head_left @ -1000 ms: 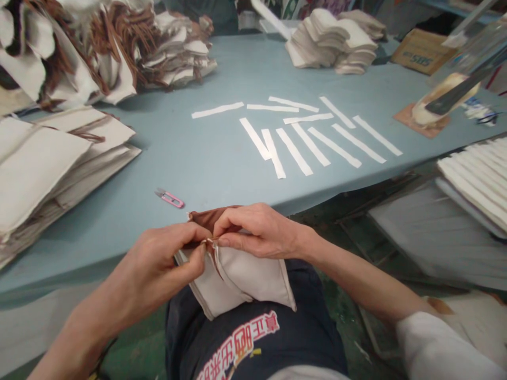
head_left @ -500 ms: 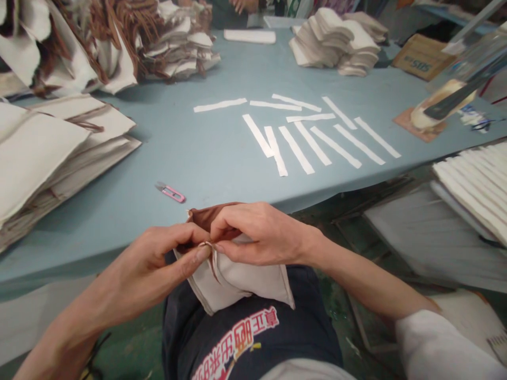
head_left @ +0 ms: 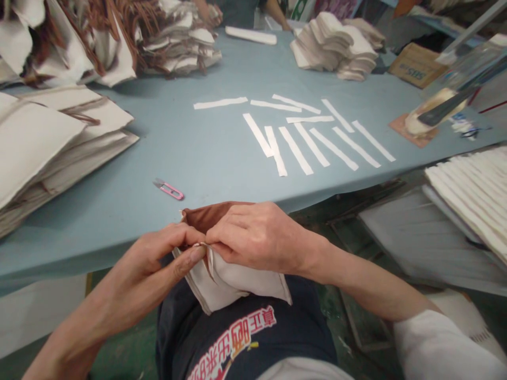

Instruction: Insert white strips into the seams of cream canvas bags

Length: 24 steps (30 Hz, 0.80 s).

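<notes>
A cream fabric pouch (head_left: 245,277) with a brown lining rests against my lap at the table's front edge. My left hand (head_left: 166,256) pinches the pouch's upper rim between thumb and fingers. Right beside it, my right hand (head_left: 257,235) grips the same rim, fingers closed and thumb tucked under. A narrow brown-edged fold or strap hangs down the pouch's front below my fingertips. Beyond my left hand, a pair of pink thread snips (head_left: 169,189) lies on the blue-green table (head_left: 166,142).
Several white strips (head_left: 295,150) lie mid-table. Stacked cream bags (head_left: 35,142) fill the left, with piled corded pieces (head_left: 119,42) behind. Folded cream pieces (head_left: 332,45), a cardboard box (head_left: 415,64) and a glue container (head_left: 431,108) stand right. Another person's hand (head_left: 214,15) shows across the table.
My right hand's fingers have closed in more tightly at the rim beside my left. The view has shifted slightly. Across the table, the other person's hands have moved apart.
</notes>
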Each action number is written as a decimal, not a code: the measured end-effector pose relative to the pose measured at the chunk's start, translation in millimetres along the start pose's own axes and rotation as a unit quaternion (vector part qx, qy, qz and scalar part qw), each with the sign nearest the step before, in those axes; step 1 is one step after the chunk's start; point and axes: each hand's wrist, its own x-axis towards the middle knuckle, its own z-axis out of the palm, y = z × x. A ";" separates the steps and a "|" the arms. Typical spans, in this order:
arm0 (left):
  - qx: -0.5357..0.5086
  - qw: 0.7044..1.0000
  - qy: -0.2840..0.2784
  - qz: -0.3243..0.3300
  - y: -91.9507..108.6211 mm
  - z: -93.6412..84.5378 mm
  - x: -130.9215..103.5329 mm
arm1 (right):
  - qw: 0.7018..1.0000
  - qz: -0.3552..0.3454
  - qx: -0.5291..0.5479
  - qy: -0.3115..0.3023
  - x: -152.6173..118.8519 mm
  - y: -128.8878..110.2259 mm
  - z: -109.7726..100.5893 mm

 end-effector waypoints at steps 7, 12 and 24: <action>0.006 1.000 0.015 0.024 4.5 7.1 -1.4 | 0.992 0.038 0.118 0.023 2.7 6.1 7.2; 0.050 0.997 0.043 0.048 1.4 11.7 -3.9 | 0.963 0.135 0.225 -0.059 9.3 4.3 1.0; 0.203 0.969 0.133 0.055 28.8 9.5 6.1 | 0.984 0.114 0.135 -0.032 16.8 -6.2 0.0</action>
